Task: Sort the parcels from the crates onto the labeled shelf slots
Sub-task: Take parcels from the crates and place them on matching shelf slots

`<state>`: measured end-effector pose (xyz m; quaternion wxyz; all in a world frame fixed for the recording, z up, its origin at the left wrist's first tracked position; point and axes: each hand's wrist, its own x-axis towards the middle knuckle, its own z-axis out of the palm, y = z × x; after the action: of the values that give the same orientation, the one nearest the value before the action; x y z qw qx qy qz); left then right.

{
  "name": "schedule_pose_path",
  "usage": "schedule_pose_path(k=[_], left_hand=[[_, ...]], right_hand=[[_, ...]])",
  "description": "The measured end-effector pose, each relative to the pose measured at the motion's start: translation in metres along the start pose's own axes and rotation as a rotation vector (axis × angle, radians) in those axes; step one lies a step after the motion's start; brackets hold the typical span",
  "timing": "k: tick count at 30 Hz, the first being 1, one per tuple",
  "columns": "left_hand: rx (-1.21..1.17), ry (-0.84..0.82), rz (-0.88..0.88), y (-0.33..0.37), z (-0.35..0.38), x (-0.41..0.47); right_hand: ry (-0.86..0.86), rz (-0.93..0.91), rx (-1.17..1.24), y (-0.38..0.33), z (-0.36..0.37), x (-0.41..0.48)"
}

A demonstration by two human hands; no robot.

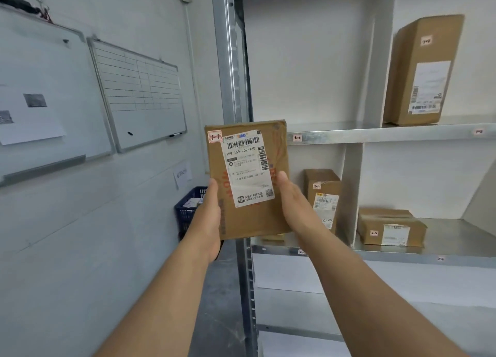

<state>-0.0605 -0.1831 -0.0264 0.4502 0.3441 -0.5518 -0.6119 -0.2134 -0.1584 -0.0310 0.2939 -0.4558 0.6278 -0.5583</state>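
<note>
I hold a flat brown cardboard parcel [276, 152] upright in front of the shelf's left post, its white shipping label and a small red-framed sticker reading 1-1 facing me. My left hand [210, 217] grips its lower left edge with the thumb on the front. Opposite it, my right hand [291, 198] grips the lower right edge, thumb on the label side. The metal shelf [349, 132] carries a small 1-1 tag [297, 137] on its upper board, just right of the parcel. The slot above that tag holds nothing.
Brown parcels sit in other slots: a tall one [421, 69] upper right, an upright one [323, 195] and a low one [390, 226] on the lower board. A dark blue crate [188, 212] stands by the wall behind my left hand. Whiteboards [139, 93] hang on the left wall.
</note>
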Motion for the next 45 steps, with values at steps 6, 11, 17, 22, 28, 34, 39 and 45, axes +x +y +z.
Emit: schedule_pose_path(k=[6,11,17,22,28,34,39,45], left_hand=[[0.04,-0.105,0.154,0.046,0.023,0.052],[0.054,-0.129,0.24,0.083,0.05,0.099],[0.073,-0.148,0.302,0.112,0.074,0.143],[0.062,-0.167,0.321,0.125,0.08,0.169],[0.056,-0.204,0.319,0.127,0.073,0.194],[0.082,-0.221,0.299,0.125,0.069,0.217],[0.084,-0.221,0.279,0.124,0.068,0.234],[0.094,-0.228,0.242,0.11,0.06,0.254]], right_hand=[[0.055,-0.124,-0.008,-0.041,-0.029,0.054],[0.118,-0.186,-0.002,-0.074,-0.054,0.104],[0.111,-0.233,0.032,-0.101,-0.076,0.15],[0.128,-0.258,0.061,-0.112,-0.079,0.172],[0.138,-0.277,0.055,-0.115,-0.071,0.19],[0.162,-0.261,0.06,-0.106,-0.066,0.207],[0.186,-0.254,0.03,-0.107,-0.064,0.221],[0.145,-0.189,-0.023,-0.1,-0.061,0.227]])
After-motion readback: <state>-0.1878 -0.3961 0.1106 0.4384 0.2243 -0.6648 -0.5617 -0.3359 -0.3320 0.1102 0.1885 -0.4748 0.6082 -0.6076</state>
